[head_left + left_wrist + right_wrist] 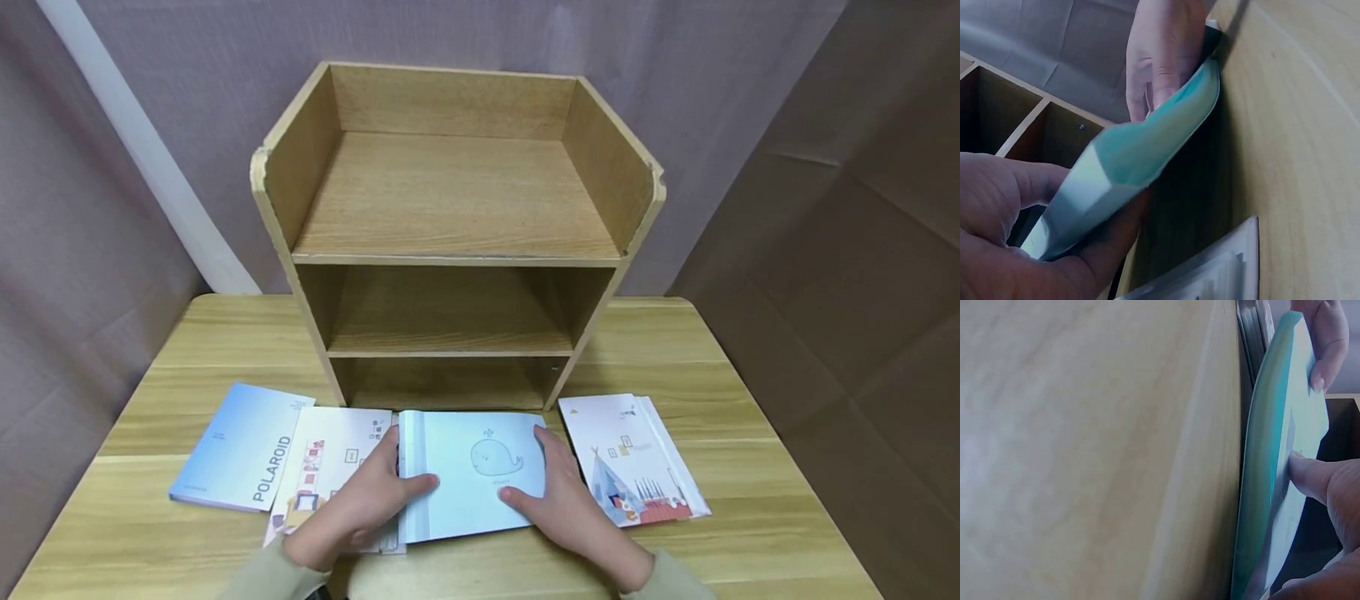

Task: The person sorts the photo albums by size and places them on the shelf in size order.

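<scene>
Both hands hold a light blue photo album (465, 500) with a whale drawing on its cover, in front of the wooden shelf. My left hand (375, 492) grips its left side by the spine, thumb on top and fingers beneath, as the left wrist view shows. At the opposite side my right hand (562, 496) grips it, thumb on the cover. The album (1141, 156) is tilted close over the table in the left wrist view. Under its left part lies a white album with a room drawing (307, 467), partly hidden by my left hand and forearm.
A two-compartment wooden shelf with an open top (457, 200) stands at the back of the table (757, 500). A blue POLAROID album (232, 450) lies at the left, and a white album with a tent drawing (622, 458) at the right. Curtains (480, 33) hang behind.
</scene>
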Action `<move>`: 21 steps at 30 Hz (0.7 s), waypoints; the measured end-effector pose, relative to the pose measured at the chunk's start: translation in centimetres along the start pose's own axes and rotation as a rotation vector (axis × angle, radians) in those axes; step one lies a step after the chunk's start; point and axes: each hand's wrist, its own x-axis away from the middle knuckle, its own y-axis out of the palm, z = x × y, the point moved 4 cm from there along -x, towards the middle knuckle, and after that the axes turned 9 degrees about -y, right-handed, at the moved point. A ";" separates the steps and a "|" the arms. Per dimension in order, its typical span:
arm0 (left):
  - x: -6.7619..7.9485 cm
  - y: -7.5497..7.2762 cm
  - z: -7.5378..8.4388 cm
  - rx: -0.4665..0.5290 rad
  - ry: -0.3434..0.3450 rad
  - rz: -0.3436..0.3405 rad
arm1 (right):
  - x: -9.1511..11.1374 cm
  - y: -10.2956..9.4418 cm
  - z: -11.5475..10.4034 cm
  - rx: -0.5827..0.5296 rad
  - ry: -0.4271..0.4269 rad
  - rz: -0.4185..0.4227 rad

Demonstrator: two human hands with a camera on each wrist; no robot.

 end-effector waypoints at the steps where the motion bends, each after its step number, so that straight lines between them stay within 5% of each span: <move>1: 0.0 0.0 0.0 -0.022 0.004 0.018 | 0.0 0.0 0.0 -0.013 -0.003 0.011; 4: 0.3 -0.1 0.0 -0.011 0.013 0.040 | -0.1 -0.2 0.2 -0.092 0.006 0.051; 10: 1.0 -0.5 -0.3 0.227 -0.012 -0.042 | -0.3 -0.4 0.3 -0.300 0.013 0.117; 21: 2.2 -1.4 -0.1 0.387 -0.021 -0.117 | -0.3 -1.2 -0.3 -0.429 0.112 0.116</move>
